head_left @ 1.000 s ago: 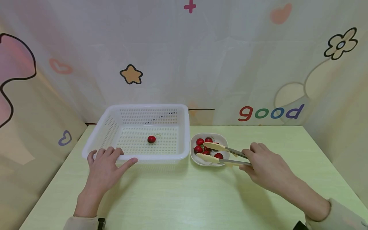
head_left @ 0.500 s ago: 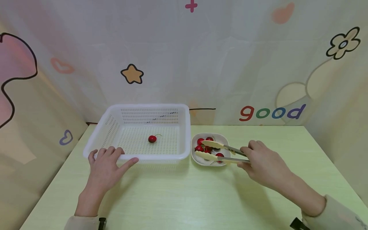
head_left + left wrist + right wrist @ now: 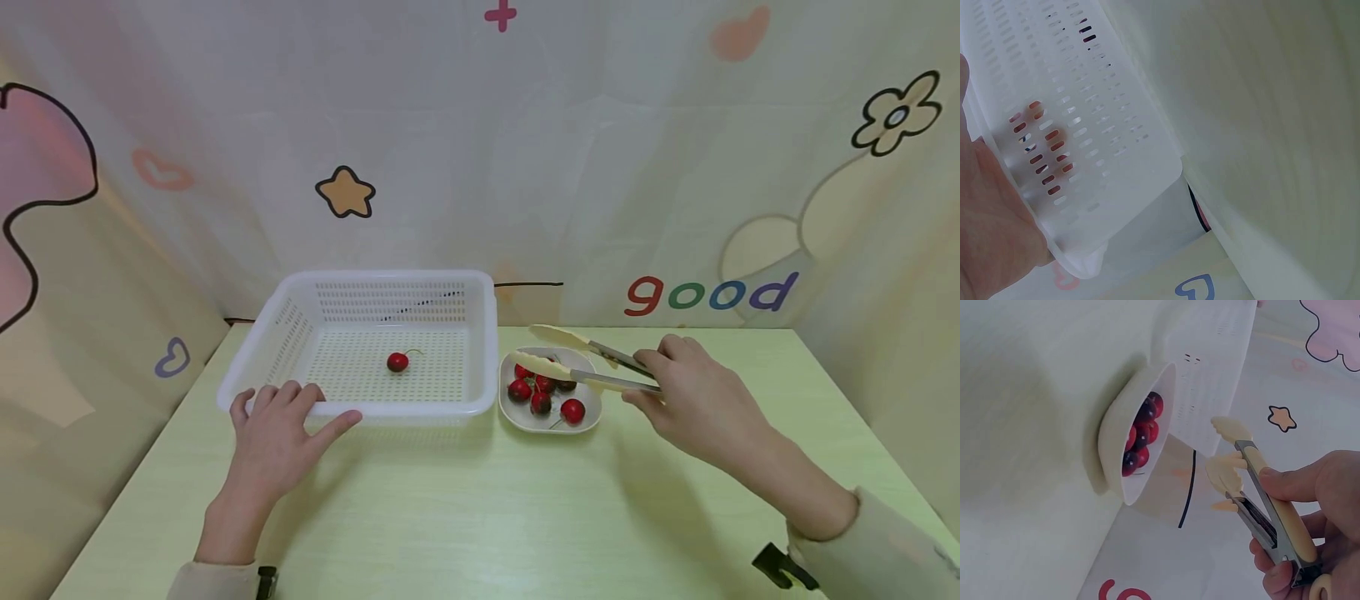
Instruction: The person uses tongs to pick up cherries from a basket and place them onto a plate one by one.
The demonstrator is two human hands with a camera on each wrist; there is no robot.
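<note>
My left hand (image 3: 273,446) grips the near rim of a white slotted plastic basket (image 3: 427,411), the fingers hooked over it and the thumb outside. Through the slots in the left wrist view, those fingers show inside the basket wall (image 3: 1116,194). One red cherry (image 3: 397,362) with a stem lies on the basket floor. In my right hand (image 3: 708,404) are metal tongs (image 3: 1266,500) with cream tips. The tips stand apart with nothing between them, above a small white bowl (image 3: 517,415). Several dark red cherries (image 3: 572,411) lie in that bowl; the tongs partly hide some in the head view.
Basket and bowl stand side by side on a pale green table (image 3: 465,517), the bowl to the right. A printed curtain (image 3: 465,167) hangs right behind the table's back edge and along both sides. Black straps (image 3: 780,567) show at the wrists.
My right hand has lifted the tongs up and away from the cherries, which are now more exposed in the bowl. The left hand, the basket and its cherry stay put.
</note>
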